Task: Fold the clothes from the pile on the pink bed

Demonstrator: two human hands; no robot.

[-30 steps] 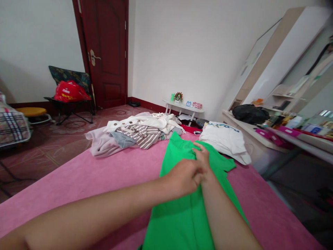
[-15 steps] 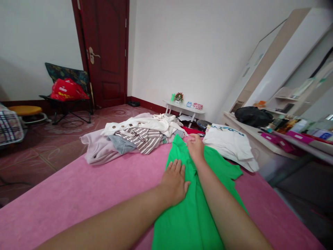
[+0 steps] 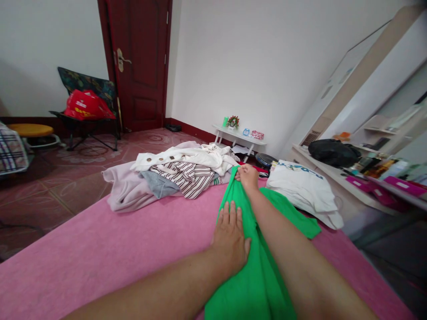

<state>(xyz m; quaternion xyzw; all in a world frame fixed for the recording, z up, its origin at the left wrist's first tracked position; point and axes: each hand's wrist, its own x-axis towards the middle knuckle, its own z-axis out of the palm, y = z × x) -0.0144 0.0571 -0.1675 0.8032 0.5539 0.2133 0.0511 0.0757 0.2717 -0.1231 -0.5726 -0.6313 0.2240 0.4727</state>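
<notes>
A green T-shirt [image 3: 248, 289] lies lengthwise on the pink bed cover [image 3: 156, 240], partly folded over, with one sleeve [image 3: 300, 218] spread out to the right. My left hand [image 3: 231, 238] rests flat on the shirt's left part, fingers stretched out. At the shirt's far end, my right hand [image 3: 248, 176] is closed, pinching the fabric into a raised, gathered peak. My right forearm crosses over the shirt and hides some of it.
Beyond my hands is a loose pile of clothes [image 3: 187, 171], with a striped piece and a white buttoned one. White folded clothes [image 3: 302, 186] lie to the right, beside a cluttered dresser [image 3: 347, 178]. A low white table [image 3: 238, 134] stands near the wall.
My right hand has closed on the shirt's far edge and drawn the cloth up into a gathered peak. My left hand stays flat on the shirt. The view has shifted slightly.
</notes>
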